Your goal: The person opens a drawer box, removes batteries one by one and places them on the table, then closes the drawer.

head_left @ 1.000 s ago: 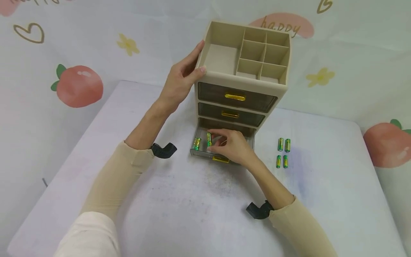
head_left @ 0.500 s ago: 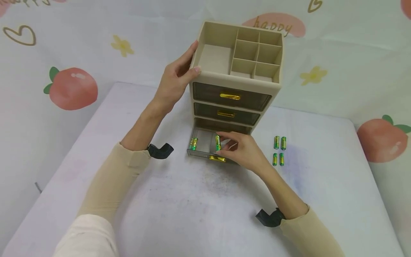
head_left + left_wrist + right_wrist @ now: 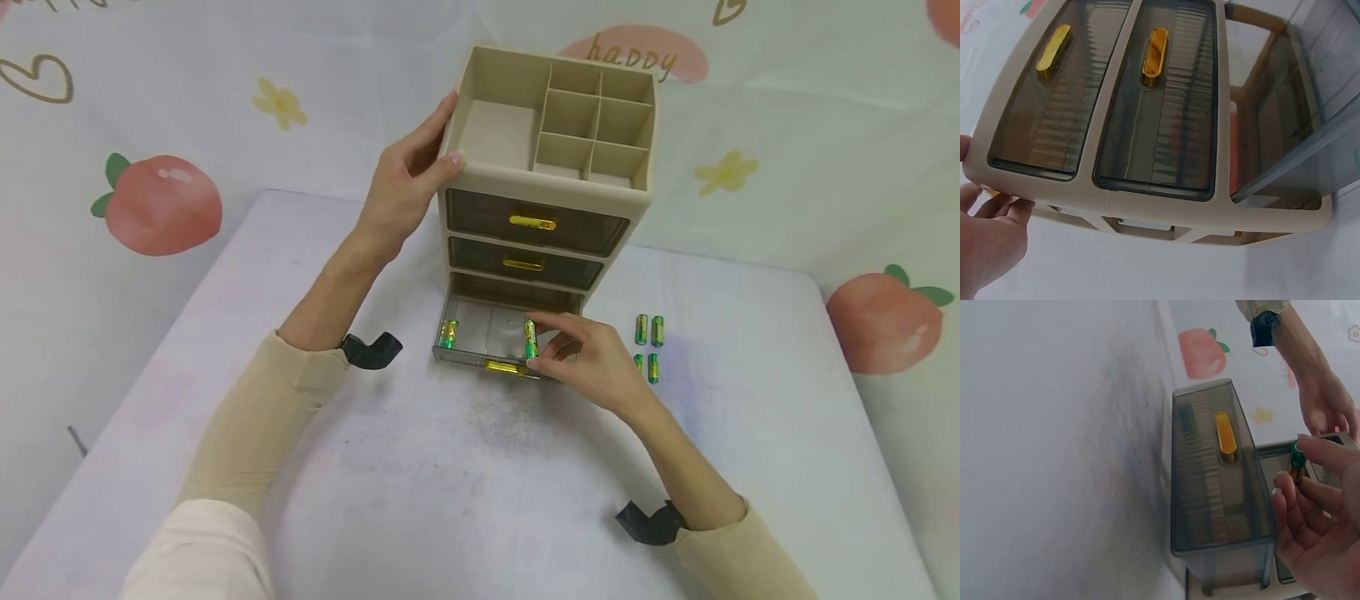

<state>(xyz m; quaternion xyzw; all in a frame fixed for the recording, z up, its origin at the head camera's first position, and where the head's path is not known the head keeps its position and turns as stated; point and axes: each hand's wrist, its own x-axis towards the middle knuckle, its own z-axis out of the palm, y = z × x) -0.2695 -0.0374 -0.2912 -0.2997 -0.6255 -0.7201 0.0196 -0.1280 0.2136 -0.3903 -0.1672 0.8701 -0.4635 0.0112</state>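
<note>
A beige desktop drawer organizer (image 3: 551,179) stands on the table with its bottom drawer (image 3: 468,360) pulled out. At its upper left corner my left hand (image 3: 405,190) grips the edge, thumb on the front rim and fingers along the side. My right hand (image 3: 596,362) pinches a green and yellow battery (image 3: 531,337) between thumb and fingertips, over the right part of that drawer; the same battery (image 3: 1297,462) shows end-up in the right wrist view. More battery cells (image 3: 448,334) lie at the drawer's left side. Whether the held one touches the drawer floor I cannot tell.
Several batteries (image 3: 657,331) lie on the table to the right of the organizer, partly hidden by my right hand. The upper drawer (image 3: 536,222) and middle drawer (image 3: 523,264) are closed. A printed cloth (image 3: 337,100) hangs behind the table.
My right hand has carried the pinched battery rightward across the open drawer, away from the cells at its left. My left hand keeps its grip. The head view has shifted slightly.
</note>
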